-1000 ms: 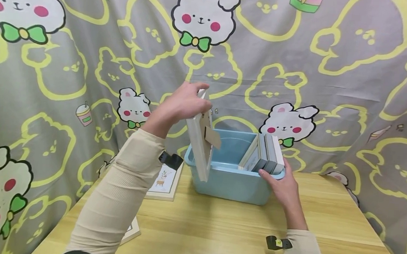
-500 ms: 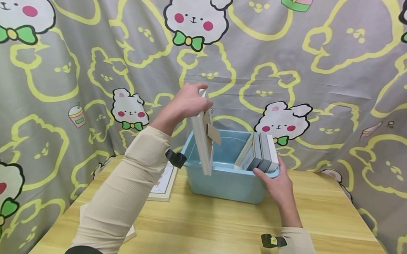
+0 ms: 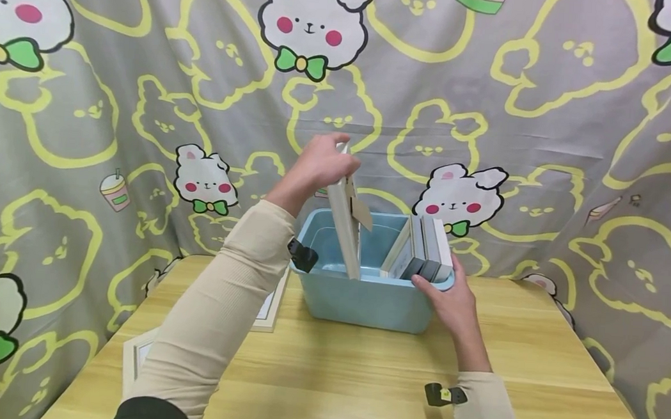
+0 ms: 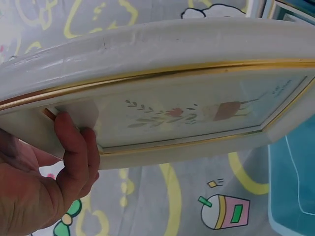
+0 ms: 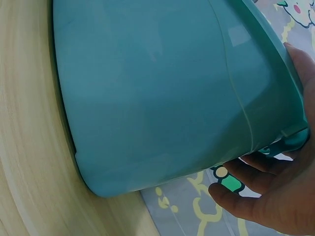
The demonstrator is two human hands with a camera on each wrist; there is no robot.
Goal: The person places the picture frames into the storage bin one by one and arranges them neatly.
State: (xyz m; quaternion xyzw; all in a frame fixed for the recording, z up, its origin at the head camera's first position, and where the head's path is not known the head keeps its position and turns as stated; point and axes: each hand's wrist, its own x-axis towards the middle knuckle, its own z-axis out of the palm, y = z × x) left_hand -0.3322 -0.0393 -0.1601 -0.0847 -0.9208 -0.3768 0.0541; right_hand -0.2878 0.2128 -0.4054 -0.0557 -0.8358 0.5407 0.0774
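Left hand [image 3: 329,161]: fingers curled, thumb and fingers pinching the upper end of the held picture frame [image 3: 346,229]. The grip is unchanged from 1.0 s ago.

Held picture frame: steeply tilted at the left part of the blue bin [image 3: 364,304], with the cardboard flap [image 3: 361,213] on its back facing right. In the earlier head view, its lower end hung in front of the bin's front wall; it now lines up with the front rim. Contact with the rim cannot be determined.

Right hand [image 3: 448,296]: curled around the rim at the bin's right end, as before. The standing frames [image 3: 425,250] continue to lean at that end, inside the bin.

Table [image 3: 325,375]: 2 frames lie left of the bin. The left sleeve [image 3: 220,298] now covers more of the farther frame [image 3: 272,308]; the left edge of the nearer frame [image 3: 130,357] is newly exposed.
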